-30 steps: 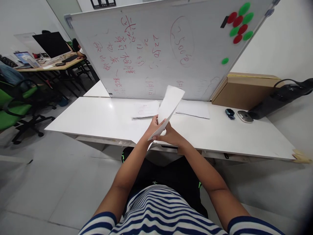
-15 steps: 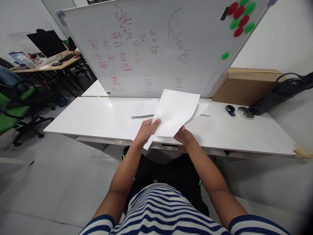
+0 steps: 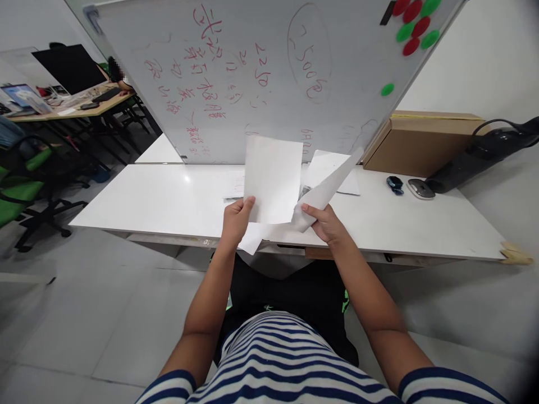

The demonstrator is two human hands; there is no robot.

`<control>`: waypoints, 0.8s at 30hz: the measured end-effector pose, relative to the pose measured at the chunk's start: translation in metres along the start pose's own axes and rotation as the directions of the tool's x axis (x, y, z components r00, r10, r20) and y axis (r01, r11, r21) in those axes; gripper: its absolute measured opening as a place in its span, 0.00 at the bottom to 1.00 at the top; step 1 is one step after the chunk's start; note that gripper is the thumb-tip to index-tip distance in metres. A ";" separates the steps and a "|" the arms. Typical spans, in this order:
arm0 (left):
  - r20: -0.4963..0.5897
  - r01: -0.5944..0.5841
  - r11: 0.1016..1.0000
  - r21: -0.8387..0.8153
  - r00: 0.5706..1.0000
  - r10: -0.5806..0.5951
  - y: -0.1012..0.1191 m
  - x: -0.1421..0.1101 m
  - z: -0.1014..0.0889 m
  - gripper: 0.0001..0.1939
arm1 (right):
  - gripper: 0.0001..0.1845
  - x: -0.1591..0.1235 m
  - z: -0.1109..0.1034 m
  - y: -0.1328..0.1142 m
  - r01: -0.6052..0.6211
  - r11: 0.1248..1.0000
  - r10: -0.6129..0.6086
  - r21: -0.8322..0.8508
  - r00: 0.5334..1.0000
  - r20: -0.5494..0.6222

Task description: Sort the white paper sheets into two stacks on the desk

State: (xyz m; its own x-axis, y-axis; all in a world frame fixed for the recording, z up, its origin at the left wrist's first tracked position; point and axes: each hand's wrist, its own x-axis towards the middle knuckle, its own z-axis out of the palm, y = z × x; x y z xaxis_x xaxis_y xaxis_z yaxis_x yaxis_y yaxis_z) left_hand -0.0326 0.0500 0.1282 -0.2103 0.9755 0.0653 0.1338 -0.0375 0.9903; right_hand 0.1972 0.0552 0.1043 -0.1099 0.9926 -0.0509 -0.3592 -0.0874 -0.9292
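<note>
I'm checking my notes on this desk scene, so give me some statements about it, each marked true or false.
1. The left hand holds a white sheet. True.
2. The right hand is empty. False: it holds another piece of paper.
3. The watch lies between the cardboard box and the whiteboard. False: it lies on the desk, in front of the box.
4. The whiteboard bears red handwriting. True.
5. All the round magnets are red. False: some are green.
6. The dark bottle leans at a slant. True.
</note>
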 end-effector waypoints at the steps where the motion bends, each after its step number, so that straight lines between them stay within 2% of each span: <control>1: -0.005 0.019 0.999 -0.039 1.000 -0.019 -0.002 0.002 -0.005 0.20 | 0.29 -0.002 -0.002 -0.003 -0.018 0.999 0.017 -0.032 1.000 -0.008; 4: -0.001 0.041 0.991 -0.124 0.999 -0.042 -0.006 0.007 -0.016 0.19 | 0.32 -0.009 -0.006 -0.011 -0.060 0.990 0.059 -0.129 0.998 -0.014; 9: 0.008 0.048 0.987 -0.153 0.999 -0.048 -0.011 0.006 -0.024 0.18 | 0.32 -0.015 -0.007 -0.014 -0.065 0.975 0.063 -0.214 0.998 -0.015; 24: -0.025 0.099 0.983 -0.153 0.994 -0.104 -0.012 0.002 -0.026 0.21 | 0.35 -0.020 -0.002 -0.014 0.047 0.952 -0.072 -0.302 0.995 -0.075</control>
State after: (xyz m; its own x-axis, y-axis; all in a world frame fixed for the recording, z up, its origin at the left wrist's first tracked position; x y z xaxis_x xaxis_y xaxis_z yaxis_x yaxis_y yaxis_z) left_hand -0.0601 0.0464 0.1196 -0.2472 0.9683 -0.0349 -0.0375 0.0264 0.9989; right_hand 0.2059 0.0367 0.1177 -0.0137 0.9998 -0.0109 -0.0675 -0.0118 -0.9976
